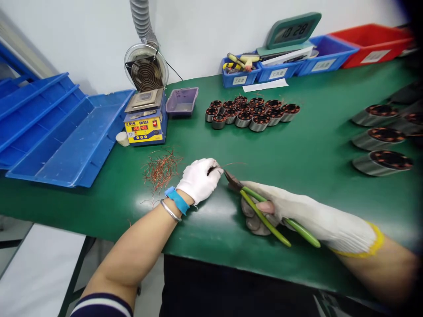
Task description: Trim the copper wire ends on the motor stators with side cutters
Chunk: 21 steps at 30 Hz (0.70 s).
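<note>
My left hand (pixel 200 179), in a white glove, is closed with its fingertips pinched together. A thin copper wire (pixel 236 164) sticks out to the right from those fingertips; whatever else lies inside the fist is hidden. Just to the right, my right hand (pixel 261 207) in a soiled white glove with a yellow cuff grips green-handled cutting pliers (pixel 253 200). The plier jaws point up-left and reach close to the left fingertips; whether they touch the wire I cannot tell. Left of my left hand lies a heap of copper wire clippings (pixel 162 169) on the green table (pixel 205 246).
Several copper-wound motor stators (pixel 259 123) stand grouped at the back, with more stators (pixel 381 163) at right. A yellow-blue heating unit (pixel 145 130), a purple tray (pixel 181 101) and blue trays (pixel 76 149) are left. Tool bins (pixel 239 79) and a clock (pixel 294 30) line the wall.
</note>
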Tool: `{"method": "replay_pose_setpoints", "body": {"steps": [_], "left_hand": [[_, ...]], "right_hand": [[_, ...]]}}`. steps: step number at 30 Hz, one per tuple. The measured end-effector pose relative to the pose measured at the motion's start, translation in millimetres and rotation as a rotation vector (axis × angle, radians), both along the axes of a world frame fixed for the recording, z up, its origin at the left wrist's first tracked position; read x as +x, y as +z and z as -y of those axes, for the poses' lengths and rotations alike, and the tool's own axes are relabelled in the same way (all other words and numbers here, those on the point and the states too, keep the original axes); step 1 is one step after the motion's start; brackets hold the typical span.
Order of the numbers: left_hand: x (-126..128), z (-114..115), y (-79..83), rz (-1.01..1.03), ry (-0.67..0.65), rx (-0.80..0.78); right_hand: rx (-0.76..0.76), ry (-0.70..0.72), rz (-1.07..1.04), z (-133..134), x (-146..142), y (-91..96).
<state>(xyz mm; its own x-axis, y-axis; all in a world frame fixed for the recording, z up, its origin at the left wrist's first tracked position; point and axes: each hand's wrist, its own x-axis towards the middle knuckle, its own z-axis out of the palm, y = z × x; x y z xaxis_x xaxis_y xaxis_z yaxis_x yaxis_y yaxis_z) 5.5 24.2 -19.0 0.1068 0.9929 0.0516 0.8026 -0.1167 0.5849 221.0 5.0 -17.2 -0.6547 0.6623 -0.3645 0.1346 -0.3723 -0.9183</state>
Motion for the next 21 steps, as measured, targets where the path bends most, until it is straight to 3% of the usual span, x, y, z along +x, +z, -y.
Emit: {"method": "replay_pose_setpoints", "body": {"steps": [2,4,12,21], "left_hand": [[-1,0,1.0,-0.014,-0.01,-0.018],[-1,0,1.6,-0.027,-0.025,-0.023],[-2,0,1.6,-0.061,-0.06,-0.017],[-2,1,1.4,-0.064,-0.07,-0.018]], "right_hand": [[-0.265,0.031,-0.096,-4,-1,0.8],[-0.351,0.021,-0.09,-8,-2,2.6],[-0.285,-0.038,-0.007,-12,-14,2.3],[-0.057,0.013,0.104,-11,-15,3.1]]}}
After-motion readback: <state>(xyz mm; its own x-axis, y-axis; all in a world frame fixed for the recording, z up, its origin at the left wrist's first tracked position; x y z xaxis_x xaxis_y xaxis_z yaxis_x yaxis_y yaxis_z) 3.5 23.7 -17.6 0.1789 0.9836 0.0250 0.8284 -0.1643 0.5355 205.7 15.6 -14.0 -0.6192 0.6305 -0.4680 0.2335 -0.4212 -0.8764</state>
